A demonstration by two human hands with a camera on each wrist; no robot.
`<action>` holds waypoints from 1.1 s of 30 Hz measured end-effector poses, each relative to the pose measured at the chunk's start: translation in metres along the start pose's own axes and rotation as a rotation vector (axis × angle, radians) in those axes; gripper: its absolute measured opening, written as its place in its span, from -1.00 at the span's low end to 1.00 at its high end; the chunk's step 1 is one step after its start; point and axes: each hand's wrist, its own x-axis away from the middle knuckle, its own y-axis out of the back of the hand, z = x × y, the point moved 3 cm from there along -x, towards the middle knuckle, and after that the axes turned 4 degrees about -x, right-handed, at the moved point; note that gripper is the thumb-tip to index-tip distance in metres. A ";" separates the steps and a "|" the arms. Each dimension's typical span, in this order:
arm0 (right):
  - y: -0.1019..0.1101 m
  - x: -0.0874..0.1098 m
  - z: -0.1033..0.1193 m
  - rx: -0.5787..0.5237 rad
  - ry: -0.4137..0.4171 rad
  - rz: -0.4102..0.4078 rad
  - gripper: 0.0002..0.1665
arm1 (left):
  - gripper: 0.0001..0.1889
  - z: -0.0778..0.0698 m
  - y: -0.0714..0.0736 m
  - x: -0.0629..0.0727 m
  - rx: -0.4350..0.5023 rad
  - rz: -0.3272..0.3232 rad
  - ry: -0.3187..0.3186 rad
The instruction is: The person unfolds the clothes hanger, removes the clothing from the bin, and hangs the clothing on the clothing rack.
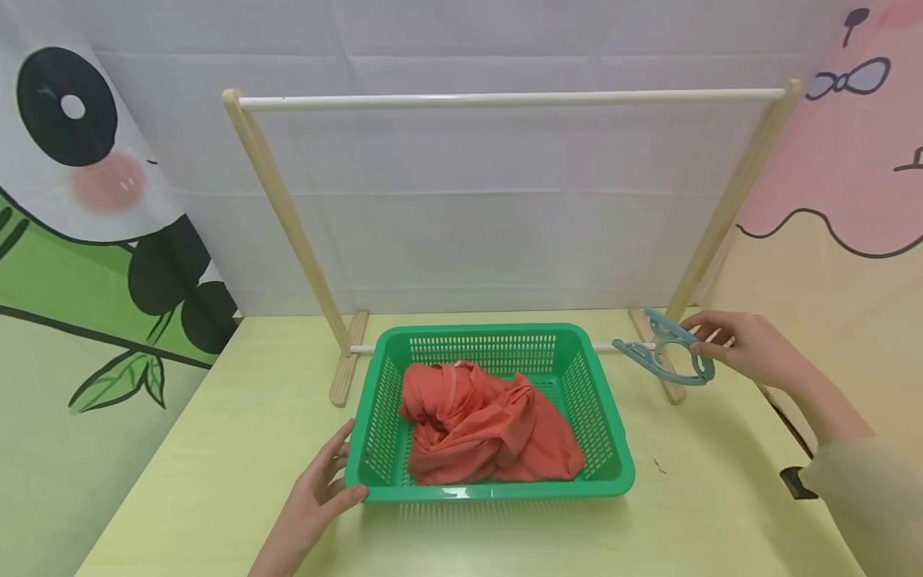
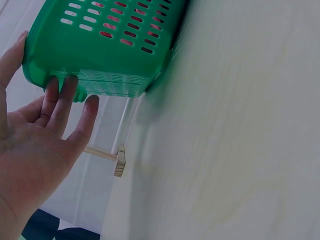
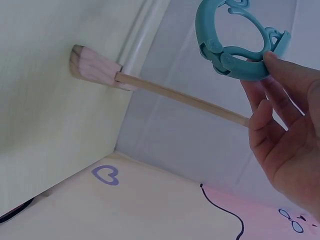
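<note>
In the head view my right hand [image 1: 750,344] pinches a light blue folding clothes hanger [image 1: 667,353] by one end, above the right foot of the rack. The right wrist view shows the hanger [image 3: 245,70] between thumb and fingers, its hinged arms bent into a loop. At the left near corner of a green plastic basket [image 1: 490,490], my left hand [image 1: 310,489] has its thumb by the rim. Its loosely extended fingers touch the outer side wall, as the left wrist view shows. Crumpled red cloth [image 1: 490,429], perhaps a garment, lies inside the basket.
Behind the basket stands a rack with wooden uprights [image 1: 288,216] and a white top rail [image 1: 505,100]. Its wooden feet [image 1: 349,365] rest on the pale yellow table [image 1: 238,449]. White cloth hangs behind; printed panels flank both sides. A small dark scrap [image 1: 659,466] lies right of the basket.
</note>
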 end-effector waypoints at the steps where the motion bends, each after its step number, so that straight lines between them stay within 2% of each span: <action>1: 0.001 -0.003 0.002 0.000 -0.009 -0.004 -0.71 | -0.20 0.000 0.000 0.000 0.003 0.002 0.001; 8: 0.004 -0.019 0.026 -0.033 -0.021 -0.042 -0.73 | -0.20 0.001 -0.001 0.000 0.005 0.005 0.005; 20: -0.013 -0.042 0.057 -0.245 0.010 -0.084 -0.69 | -0.19 0.002 0.000 0.000 0.016 0.029 -0.037; 27: -0.028 -0.050 0.076 -0.335 0.030 -0.179 -0.66 | -0.19 0.001 0.000 -0.001 0.009 0.020 0.002; 33: -0.037 -0.046 0.093 -0.425 0.002 -0.288 -0.64 | -0.18 0.001 0.000 -0.001 0.014 0.019 0.014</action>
